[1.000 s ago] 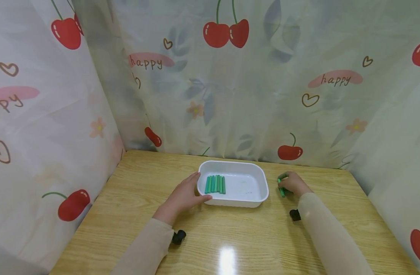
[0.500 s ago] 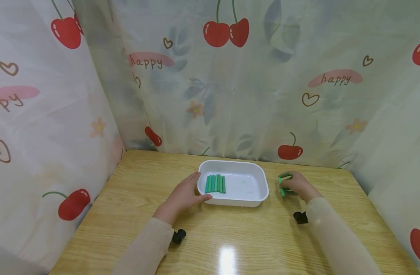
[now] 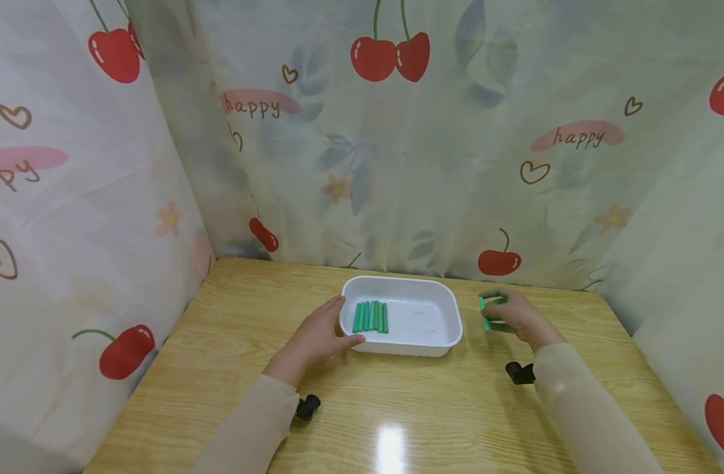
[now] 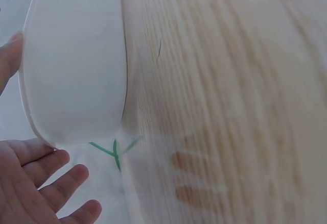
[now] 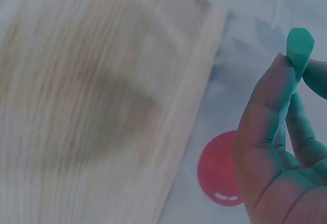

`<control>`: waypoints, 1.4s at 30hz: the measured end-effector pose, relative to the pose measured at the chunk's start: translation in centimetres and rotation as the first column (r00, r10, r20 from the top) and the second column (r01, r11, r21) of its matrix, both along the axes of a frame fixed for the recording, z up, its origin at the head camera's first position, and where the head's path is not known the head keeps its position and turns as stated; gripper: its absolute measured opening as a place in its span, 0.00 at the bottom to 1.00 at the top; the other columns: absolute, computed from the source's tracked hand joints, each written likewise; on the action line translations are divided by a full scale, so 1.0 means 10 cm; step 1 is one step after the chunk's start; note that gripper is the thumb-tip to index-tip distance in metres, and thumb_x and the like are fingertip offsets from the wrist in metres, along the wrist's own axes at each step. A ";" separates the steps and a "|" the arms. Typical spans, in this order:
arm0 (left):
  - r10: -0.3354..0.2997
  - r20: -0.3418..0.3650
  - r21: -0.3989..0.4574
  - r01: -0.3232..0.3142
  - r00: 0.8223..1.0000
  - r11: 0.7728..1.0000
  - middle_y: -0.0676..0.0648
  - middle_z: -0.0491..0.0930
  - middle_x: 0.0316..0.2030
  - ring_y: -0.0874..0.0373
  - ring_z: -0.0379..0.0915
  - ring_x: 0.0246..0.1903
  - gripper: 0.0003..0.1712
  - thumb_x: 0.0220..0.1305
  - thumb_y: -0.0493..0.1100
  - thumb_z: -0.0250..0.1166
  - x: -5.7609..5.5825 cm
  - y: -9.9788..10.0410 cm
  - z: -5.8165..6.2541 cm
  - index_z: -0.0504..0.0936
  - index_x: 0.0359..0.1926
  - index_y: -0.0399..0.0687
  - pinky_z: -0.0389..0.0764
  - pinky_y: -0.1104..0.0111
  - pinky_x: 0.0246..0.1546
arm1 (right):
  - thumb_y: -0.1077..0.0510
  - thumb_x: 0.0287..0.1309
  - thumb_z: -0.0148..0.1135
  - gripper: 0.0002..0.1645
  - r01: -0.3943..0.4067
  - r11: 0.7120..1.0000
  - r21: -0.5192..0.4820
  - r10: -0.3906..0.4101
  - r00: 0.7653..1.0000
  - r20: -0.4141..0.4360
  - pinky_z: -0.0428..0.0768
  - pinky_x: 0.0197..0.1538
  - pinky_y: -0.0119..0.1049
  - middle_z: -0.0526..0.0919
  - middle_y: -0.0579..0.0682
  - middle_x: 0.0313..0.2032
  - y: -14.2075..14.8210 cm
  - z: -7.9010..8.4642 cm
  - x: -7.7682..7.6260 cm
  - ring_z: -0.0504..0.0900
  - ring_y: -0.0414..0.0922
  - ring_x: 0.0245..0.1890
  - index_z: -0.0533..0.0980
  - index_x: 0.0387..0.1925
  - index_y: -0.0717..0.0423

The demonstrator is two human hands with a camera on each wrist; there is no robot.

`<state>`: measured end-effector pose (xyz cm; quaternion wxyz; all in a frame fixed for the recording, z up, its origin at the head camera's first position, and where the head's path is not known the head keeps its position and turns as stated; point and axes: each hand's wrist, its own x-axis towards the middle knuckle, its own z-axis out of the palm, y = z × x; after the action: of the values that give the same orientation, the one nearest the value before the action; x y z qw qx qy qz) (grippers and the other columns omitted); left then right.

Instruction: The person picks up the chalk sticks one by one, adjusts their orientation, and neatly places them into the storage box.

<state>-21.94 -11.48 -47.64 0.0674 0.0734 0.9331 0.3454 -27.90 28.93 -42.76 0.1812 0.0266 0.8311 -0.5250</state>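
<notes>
My left hand [image 3: 312, 337] holds the left end of a white plastic tray [image 3: 426, 321], thumb at the near rim and fingers at the far-left side. In the left wrist view the tray's outer wall [image 4: 76, 66] stands between thumb and spread fingers. Several green chalk-like sticks [image 3: 370, 317] lie side by side in the tray's left half. To the right of the tray, my right hand [image 3: 518, 315] pinches one slim green stick [image 3: 487, 325] between thumb and fingers. The right wrist view shows the stick's end [image 5: 300, 44] above the fingertips, which look green-tinted.
Everything stands on a wood-grain table [image 3: 232, 395], near its back edge. A cherry-patterned curtain [image 3: 397, 164] closes off the back and both sides. Faint green smudges mark the tray floor. Black wrist-camera mounts [image 3: 307, 408] hang at the sleeves.
My right hand has lifted the green stick off the table and shifted slightly right, the stick now more upright in the view. The left hand and tray have stayed in place.
</notes>
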 end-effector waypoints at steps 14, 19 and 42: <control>0.008 0.002 0.007 -0.008 1.000 1.000 0.51 0.52 0.78 0.47 0.49 0.75 0.62 0.52 0.71 0.71 0.01 0.01 0.00 0.52 0.80 0.54 0.59 0.49 0.71 | 0.63 0.68 0.60 0.36 0.001 0.996 -0.086 -0.003 1.000 -0.018 0.84 0.48 0.39 0.72 0.59 0.50 -0.23 0.17 0.00 0.78 0.46 0.43 0.58 0.70 0.70; 0.008 -0.004 -0.001 -0.008 1.000 1.000 0.50 0.52 0.78 0.47 0.49 0.75 0.62 0.52 0.71 0.71 0.00 0.02 0.01 0.53 0.79 0.53 0.59 0.49 0.71 | 0.64 0.67 0.61 0.36 0.006 0.993 -0.120 -0.008 1.000 -0.022 0.84 0.48 0.39 0.72 0.59 0.51 -0.33 0.20 0.00 0.78 0.46 0.43 0.58 0.70 0.71; 0.015 0.008 -0.003 -0.015 1.000 1.000 0.51 0.52 0.78 0.48 0.48 0.76 0.61 0.53 0.70 0.71 0.01 0.03 0.01 0.53 0.79 0.53 0.58 0.50 0.72 | 0.68 0.65 0.60 0.34 -0.020 0.958 -0.286 0.011 0.999 -0.033 0.84 0.46 0.38 0.74 0.62 0.52 -0.78 0.16 -0.06 0.81 0.47 0.42 0.60 0.70 0.69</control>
<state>-21.82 -11.22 -47.51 0.0687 0.0651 0.9340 0.3446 -28.53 21.12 -41.16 0.1742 -0.0144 0.7492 -0.6388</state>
